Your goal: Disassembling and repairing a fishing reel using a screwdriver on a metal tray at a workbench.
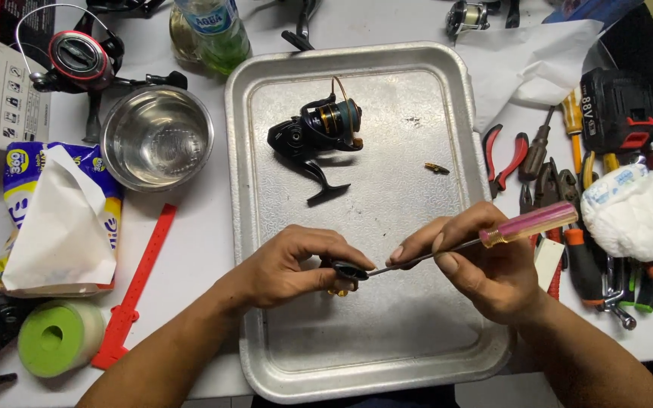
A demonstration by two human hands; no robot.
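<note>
Black and small, a reel part (348, 270) sat pinched in the fingers of the left hand (296, 264) over the near half of a metal tray (447, 91) on the white bench (205, 227). The right hand (485, 264) was wrapped around a screwdriver (527, 224) with a clear pink and yellow handle, its tip meeting that part. As a judgement, the work stood midway: the part was already off the reel body (319, 132), which lay black and gold at the far end of the tray, and a tiny brass piece (437, 168) lay loose to its right; the part in hand was not yet finished with, and nothing was back together.

Left of the tray stood a steel bowl (157, 136). Beyond it, a clear bottle (213, 30) with a blue label stood at the bench's far edge. A white carton (1, 91) with small black pictures sat at the far left, and below it a yellow and blue tissue pack (58, 219) with white tissue pulled up. A white pack with pale blue print (636, 211) rested on the tools at the right.
</note>
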